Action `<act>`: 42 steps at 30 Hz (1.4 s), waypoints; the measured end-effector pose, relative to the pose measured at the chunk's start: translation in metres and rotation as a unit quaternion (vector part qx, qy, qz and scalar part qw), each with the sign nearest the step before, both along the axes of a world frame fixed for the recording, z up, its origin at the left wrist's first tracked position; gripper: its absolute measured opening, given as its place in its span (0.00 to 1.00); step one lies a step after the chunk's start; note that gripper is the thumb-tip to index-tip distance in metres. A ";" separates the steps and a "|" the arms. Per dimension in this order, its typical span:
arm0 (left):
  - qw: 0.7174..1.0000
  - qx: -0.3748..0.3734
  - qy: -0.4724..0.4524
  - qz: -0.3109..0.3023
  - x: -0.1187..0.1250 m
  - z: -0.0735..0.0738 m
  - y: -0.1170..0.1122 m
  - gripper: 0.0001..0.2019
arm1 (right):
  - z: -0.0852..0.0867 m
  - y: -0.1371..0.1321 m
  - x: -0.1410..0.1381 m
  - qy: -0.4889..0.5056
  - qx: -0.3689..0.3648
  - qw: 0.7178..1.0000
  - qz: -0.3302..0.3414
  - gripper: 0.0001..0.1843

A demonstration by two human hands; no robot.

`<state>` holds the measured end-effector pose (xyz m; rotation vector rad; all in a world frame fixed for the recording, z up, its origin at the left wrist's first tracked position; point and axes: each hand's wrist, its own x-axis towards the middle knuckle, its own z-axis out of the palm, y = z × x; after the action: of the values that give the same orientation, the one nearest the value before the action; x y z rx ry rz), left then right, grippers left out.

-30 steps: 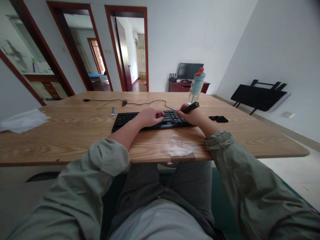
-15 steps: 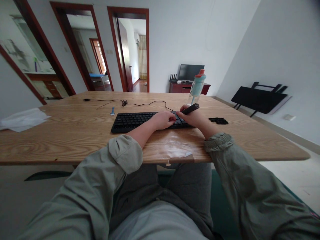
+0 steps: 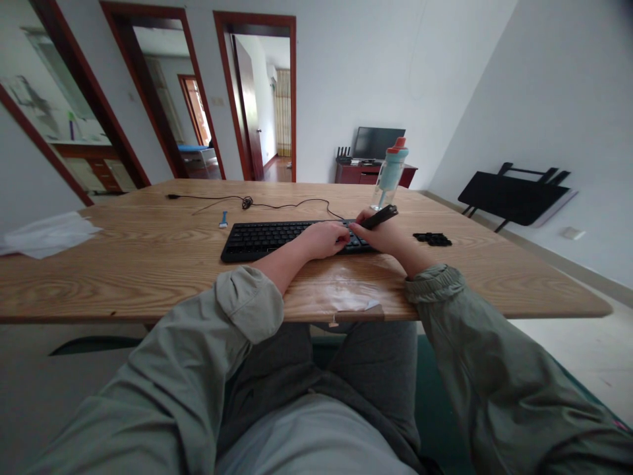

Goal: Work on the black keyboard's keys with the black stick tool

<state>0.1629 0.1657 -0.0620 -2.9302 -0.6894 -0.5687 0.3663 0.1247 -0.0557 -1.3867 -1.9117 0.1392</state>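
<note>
A black keyboard [image 3: 267,238] lies on the wooden table [image 3: 148,257], its cable trailing back and left. My left hand [image 3: 324,239] rests on the keyboard's right half, fingers curled down onto the keys. My right hand [image 3: 383,234] sits at the keyboard's right end and grips a slim black tool [image 3: 378,216] that points up and to the right. The two hands nearly touch. A small pile of loose black keycaps [image 3: 432,239] lies on the table just right of my right hand.
A teal bottle with a red cap [image 3: 390,173] stands behind the keyboard. A small blue item [image 3: 223,220] lies left of the keyboard, white cloth [image 3: 47,234] at the table's left edge. A folded black table [image 3: 514,194] leans on the right wall.
My left hand has slid right along the keyboard, from its middle to beside my right hand. The right hand and its tool have barely shifted.
</note>
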 end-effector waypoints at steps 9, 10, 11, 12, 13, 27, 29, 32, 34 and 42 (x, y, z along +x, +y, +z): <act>0.998 0.043 0.039 -0.016 -0.001 -0.002 -0.004 0.14 | -0.007 -0.021 -0.005 -0.040 -0.008 0.999 0.033 0.09; 0.998 0.047 0.041 -0.014 -0.001 -0.002 -0.006 0.15 | -0.009 -0.024 -0.004 -0.042 -0.002 0.998 0.038 0.09; 0.998 0.050 0.041 -0.014 0.000 -0.001 -0.007 0.15 | -0.011 -0.028 -0.003 -0.043 0.002 0.998 0.042 0.09; 0.998 0.052 0.040 -0.016 0.000 -0.001 -0.008 0.15 | -0.013 -0.031 -0.001 -0.043 0.004 0.998 0.047 0.10; 0.998 0.050 0.038 -0.020 0.000 0.000 -0.008 0.15 | -0.015 -0.033 0.000 -0.043 0.002 0.998 0.052 0.10; 1.000 -0.028 0.005 0.010 -0.006 0.008 0.002 0.12 | -0.009 0.004 0.000 0.036 0.006 0.999 -0.026 0.13; 0.999 -0.032 0.005 0.011 -0.003 0.006 0.001 0.12 | -0.010 0.006 0.000 0.058 0.001 0.998 -0.030 0.14; 0.999 -0.043 0.001 0.014 0.000 0.004 0.000 0.13 | -0.012 0.006 -0.002 0.081 -0.002 0.996 -0.029 0.16; 0.999 -0.051 -0.003 0.016 0.002 0.003 -0.001 0.13 | -0.012 0.006 -0.003 0.090 -0.002 0.996 -0.028 0.17; 0.997 -0.064 -0.029 0.029 0.004 0.002 -0.002 0.10 | -0.017 0.013 -0.001 0.103 0.013 0.994 -0.033 0.21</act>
<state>0.1665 0.1632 -0.0604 -3.0083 -0.8459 -0.6278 0.3650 0.1377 -0.0727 -1.3617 -1.6901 0.2147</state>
